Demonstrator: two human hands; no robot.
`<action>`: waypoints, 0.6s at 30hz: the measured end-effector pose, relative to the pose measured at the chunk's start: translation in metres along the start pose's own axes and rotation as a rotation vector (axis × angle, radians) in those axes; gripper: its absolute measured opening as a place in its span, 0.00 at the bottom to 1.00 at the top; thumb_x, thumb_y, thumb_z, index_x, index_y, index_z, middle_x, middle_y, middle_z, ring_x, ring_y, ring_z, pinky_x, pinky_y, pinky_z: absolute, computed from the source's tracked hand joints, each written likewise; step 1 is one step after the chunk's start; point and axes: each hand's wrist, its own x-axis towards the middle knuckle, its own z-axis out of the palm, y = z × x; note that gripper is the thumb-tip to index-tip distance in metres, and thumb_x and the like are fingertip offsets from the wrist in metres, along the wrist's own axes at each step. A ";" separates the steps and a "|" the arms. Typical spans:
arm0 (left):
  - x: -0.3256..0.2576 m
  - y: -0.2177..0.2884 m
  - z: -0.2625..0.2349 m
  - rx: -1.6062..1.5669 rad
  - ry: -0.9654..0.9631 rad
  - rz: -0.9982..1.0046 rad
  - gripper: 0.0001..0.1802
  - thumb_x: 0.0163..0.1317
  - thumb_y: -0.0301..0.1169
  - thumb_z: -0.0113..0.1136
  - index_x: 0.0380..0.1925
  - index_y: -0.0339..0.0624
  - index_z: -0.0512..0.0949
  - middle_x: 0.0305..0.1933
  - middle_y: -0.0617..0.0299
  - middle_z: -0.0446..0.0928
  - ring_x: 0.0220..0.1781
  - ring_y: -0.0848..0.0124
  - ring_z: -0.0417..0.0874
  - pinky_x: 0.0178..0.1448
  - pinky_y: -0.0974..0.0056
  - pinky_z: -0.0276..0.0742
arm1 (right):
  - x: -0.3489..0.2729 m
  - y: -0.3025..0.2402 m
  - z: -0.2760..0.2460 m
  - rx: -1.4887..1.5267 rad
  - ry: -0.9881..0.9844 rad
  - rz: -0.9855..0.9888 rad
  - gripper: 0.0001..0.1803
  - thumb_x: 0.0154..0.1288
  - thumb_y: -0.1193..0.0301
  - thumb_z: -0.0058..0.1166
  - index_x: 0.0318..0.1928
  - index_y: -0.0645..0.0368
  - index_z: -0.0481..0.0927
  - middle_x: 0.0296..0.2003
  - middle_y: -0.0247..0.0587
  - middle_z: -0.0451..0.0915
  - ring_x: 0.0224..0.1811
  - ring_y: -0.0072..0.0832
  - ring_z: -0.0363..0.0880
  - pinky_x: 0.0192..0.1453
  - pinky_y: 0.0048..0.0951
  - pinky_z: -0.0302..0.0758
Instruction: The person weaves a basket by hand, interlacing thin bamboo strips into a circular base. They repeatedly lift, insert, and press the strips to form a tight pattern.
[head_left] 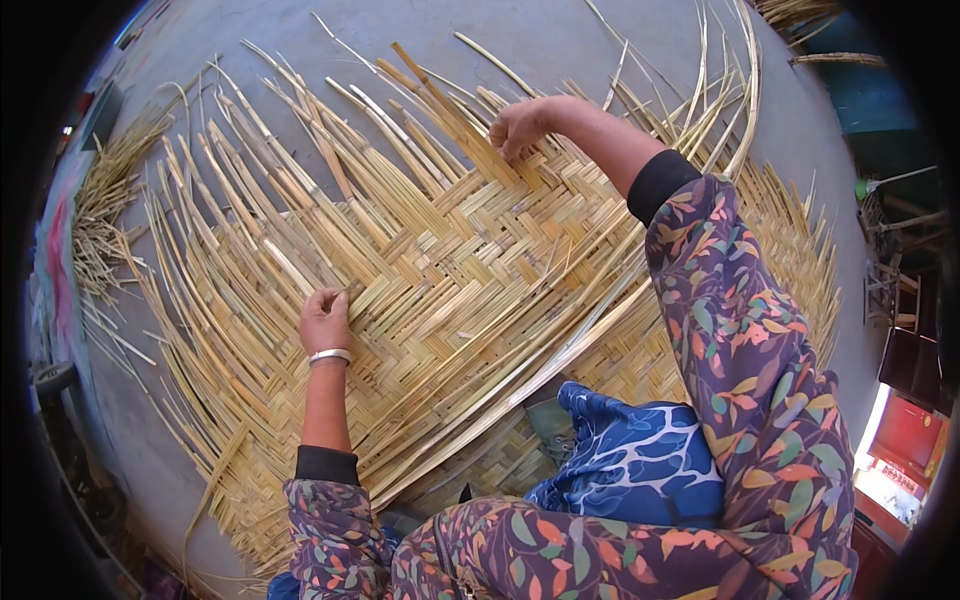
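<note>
A large mat of split reed strips [440, 270] lies spread on the floor before me, woven in a diagonal pattern in the middle, with loose strip ends fanning out at the far and left sides. At the mat's far edge my right hand [520, 128] is closed, its fingers curled beside a wide brown strip [455, 120] that slants up to the left; what the fingers grip is partly hidden. My left hand [326, 320], with a silver bracelet [330, 356] on its wrist, pinches a reed strip where the weave meets the loose strips on the left.
A heap of cut reeds [105, 205] lies on the grey floor [420, 40] at the left. Long strips curve up at the far right [748, 90]. Wooden frames [900, 285] stand at the right edge. Blue patterned cloth [640, 455] covers my leg over the near part of the mat.
</note>
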 end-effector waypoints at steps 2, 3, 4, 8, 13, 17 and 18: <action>-0.010 0.012 0.011 0.118 0.143 0.113 0.10 0.52 0.34 0.64 0.32 0.42 0.79 0.35 0.60 0.76 0.38 0.65 0.77 0.45 0.63 0.72 | 0.001 0.004 -0.002 0.027 -0.003 -0.008 0.06 0.52 0.73 0.56 0.33 0.57 0.80 0.29 0.34 0.80 0.30 0.24 0.78 0.35 0.27 0.75; -0.016 0.017 0.017 0.211 0.224 0.224 0.10 0.51 0.34 0.64 0.33 0.43 0.79 0.37 0.61 0.75 0.40 0.65 0.77 0.46 0.63 0.72 | 0.001 0.005 -0.002 -0.010 0.032 -0.009 0.07 0.52 0.72 0.57 0.33 0.57 0.80 0.29 0.34 0.80 0.30 0.24 0.78 0.34 0.27 0.74; -0.024 0.023 0.023 0.309 0.302 0.332 0.11 0.51 0.33 0.65 0.35 0.44 0.79 0.39 0.61 0.75 0.42 0.65 0.76 0.48 0.62 0.71 | 0.002 0.003 -0.001 -0.044 0.061 -0.013 0.07 0.52 0.72 0.57 0.34 0.57 0.80 0.29 0.34 0.80 0.30 0.24 0.77 0.34 0.28 0.74; -0.040 0.058 0.047 0.472 0.248 0.464 0.27 0.51 0.37 0.65 0.53 0.49 0.71 0.60 0.58 0.66 0.62 0.57 0.65 0.64 0.51 0.57 | -0.001 -0.013 -0.003 -0.161 0.087 -0.024 0.10 0.51 0.70 0.57 0.36 0.57 0.81 0.29 0.34 0.80 0.30 0.24 0.76 0.34 0.29 0.73; -0.038 0.058 0.069 0.652 0.188 0.457 0.32 0.54 0.47 0.60 0.59 0.52 0.67 0.65 0.58 0.59 0.69 0.59 0.55 0.67 0.47 0.49 | -0.014 -0.015 0.001 -0.294 0.127 0.023 0.12 0.55 0.65 0.56 0.37 0.59 0.81 0.26 0.35 0.80 0.28 0.26 0.78 0.34 0.28 0.74; -0.035 0.062 0.068 0.724 0.138 0.489 0.33 0.55 0.49 0.58 0.60 0.53 0.67 0.64 0.62 0.61 0.68 0.62 0.56 0.66 0.50 0.48 | -0.022 -0.003 0.004 -0.269 0.142 0.030 0.13 0.59 0.62 0.56 0.37 0.58 0.81 0.26 0.37 0.81 0.29 0.27 0.79 0.35 0.30 0.75; -0.035 0.063 0.069 0.731 0.118 0.497 0.33 0.55 0.49 0.58 0.60 0.53 0.67 0.64 0.63 0.61 0.67 0.62 0.57 0.65 0.51 0.49 | -0.022 -0.001 0.004 -0.278 0.149 0.026 0.14 0.59 0.61 0.55 0.38 0.58 0.81 0.26 0.37 0.81 0.30 0.28 0.79 0.35 0.30 0.75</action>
